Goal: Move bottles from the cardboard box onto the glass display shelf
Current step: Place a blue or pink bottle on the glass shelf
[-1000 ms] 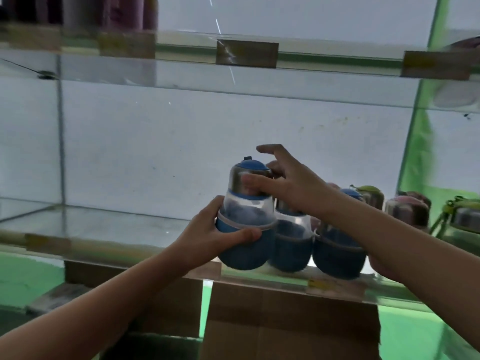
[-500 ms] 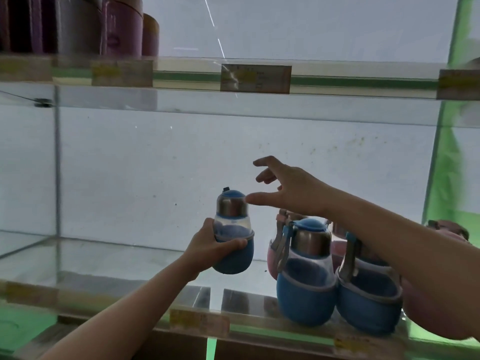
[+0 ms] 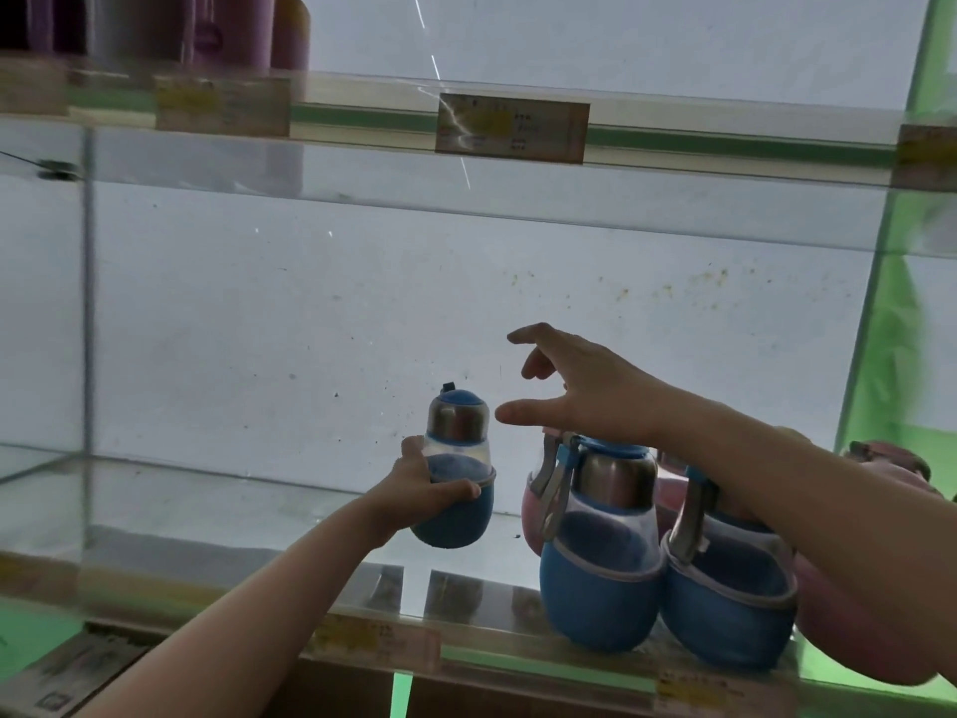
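Observation:
My left hand [image 3: 422, 489] grips a small blue bottle [image 3: 458, 471] with a metal neck and blue cap, holding it upright deep over the glass shelf [image 3: 222, 515], left of the standing bottles. My right hand [image 3: 580, 388] hovers just right of its cap, fingers spread, touching nothing. Two larger-looking blue bottles [image 3: 603, 546] [image 3: 725, 588] stand at the shelf's front edge, with pink bottles [image 3: 533, 505] behind them. The cardboard box is not in view.
An upper glass shelf [image 3: 673, 142] with price tags [image 3: 512, 128] runs overhead; purple and grey flasks [image 3: 181, 28] stand on it at the left. More pink bottles [image 3: 890, 458] sit at far right. The left half of the shelf holds nothing.
The left hand has carried the blue bottle from the shelf's front edge deeper in and slightly left. The right hand let go of its cap and now hovers beside it.

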Action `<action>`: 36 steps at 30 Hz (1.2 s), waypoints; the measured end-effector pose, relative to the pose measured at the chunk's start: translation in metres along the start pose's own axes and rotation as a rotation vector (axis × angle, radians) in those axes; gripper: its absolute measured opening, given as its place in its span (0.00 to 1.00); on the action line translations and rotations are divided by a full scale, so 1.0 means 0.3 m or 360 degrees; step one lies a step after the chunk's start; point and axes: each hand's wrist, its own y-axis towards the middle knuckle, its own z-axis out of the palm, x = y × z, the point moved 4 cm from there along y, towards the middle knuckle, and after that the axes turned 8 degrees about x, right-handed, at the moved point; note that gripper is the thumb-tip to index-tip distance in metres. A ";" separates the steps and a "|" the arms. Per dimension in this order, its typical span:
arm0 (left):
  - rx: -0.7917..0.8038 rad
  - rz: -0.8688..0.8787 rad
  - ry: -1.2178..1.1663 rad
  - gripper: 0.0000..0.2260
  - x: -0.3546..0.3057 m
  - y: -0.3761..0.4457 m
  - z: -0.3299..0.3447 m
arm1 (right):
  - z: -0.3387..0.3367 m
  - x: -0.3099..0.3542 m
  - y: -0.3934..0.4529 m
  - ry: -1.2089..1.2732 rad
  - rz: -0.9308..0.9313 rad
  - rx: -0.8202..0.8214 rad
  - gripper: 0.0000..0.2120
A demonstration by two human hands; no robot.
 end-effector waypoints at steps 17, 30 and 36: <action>-0.0521 0.0574 0.0050 0.41 -0.371 -0.349 0.074 | -0.051 0.014 -0.254 -0.0016 -0.0060 -0.0239 0.35; 0.0170 0.0751 -0.0179 0.30 -0.520 -0.487 0.787 | -0.053 -0.384 -0.997 -0.0079 0.0431 -0.0238 0.30; 0.0478 0.0668 -0.0335 0.29 -0.556 -0.537 1.173 | -0.026 -0.566 -1.370 0.0037 0.0692 -0.0193 0.31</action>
